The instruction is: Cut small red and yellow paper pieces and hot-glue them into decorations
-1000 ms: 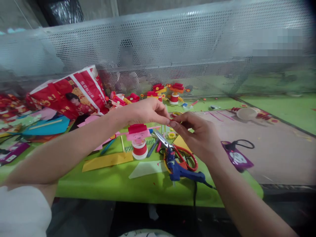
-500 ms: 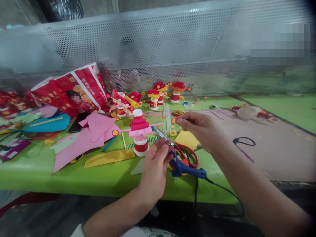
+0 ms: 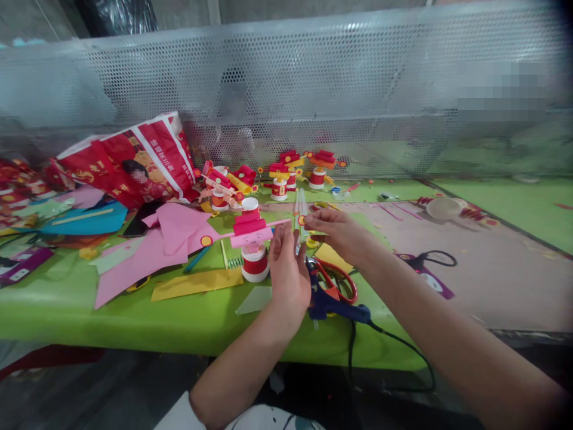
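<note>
And here it is, a small round yellow paper disc with a red rim, pinched in the narrow grip of the right hand, right at the fingertips! Just beside it, the left hand rises by the thin pink stick of an upright red-and-pink paper figure; that grip, I cannot tell.

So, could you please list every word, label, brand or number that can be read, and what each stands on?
Nothing reads clearly enough to quote.
Red bag: gold and white characters, apparently Chinese, too blurred to read.
One red-and-white cup at the back: a mark on its front, too small to read.
Purple packet, left edge: pale patches, too blurred.
</note>
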Demonstrator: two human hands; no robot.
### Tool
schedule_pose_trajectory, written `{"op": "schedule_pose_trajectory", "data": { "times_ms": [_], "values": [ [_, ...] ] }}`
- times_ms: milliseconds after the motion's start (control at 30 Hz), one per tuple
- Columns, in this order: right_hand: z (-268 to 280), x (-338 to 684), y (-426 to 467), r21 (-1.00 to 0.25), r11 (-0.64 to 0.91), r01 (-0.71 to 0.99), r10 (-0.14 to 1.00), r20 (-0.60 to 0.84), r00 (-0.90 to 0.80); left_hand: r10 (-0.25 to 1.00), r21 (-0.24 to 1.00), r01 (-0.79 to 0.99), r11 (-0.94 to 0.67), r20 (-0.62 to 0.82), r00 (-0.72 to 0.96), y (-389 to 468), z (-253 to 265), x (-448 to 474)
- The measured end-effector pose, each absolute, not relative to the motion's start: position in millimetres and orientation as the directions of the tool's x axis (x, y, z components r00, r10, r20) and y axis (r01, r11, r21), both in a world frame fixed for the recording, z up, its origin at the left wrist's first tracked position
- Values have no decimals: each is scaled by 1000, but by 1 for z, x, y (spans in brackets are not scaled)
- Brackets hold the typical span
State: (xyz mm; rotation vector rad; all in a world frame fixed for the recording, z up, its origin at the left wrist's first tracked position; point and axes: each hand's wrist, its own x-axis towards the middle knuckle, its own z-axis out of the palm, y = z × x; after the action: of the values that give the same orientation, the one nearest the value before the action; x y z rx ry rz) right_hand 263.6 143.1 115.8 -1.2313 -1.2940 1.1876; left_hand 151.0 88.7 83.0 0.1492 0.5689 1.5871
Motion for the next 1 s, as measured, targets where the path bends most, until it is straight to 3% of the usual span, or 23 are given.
{"op": "schedule_pose_trajectory", "data": {
  "times_ms": [333, 1000],
  "values": [
    [119, 262, 141, -989, 104, 104, 994, 106, 17, 964, 304, -952, 38, -262, -45, 93, 83, 153],
    [113, 247, 141, -928, 265, 261, 958, 284, 37, 968, 283, -959, 16, -246, -56, 95, 85, 149]
  ]
}}
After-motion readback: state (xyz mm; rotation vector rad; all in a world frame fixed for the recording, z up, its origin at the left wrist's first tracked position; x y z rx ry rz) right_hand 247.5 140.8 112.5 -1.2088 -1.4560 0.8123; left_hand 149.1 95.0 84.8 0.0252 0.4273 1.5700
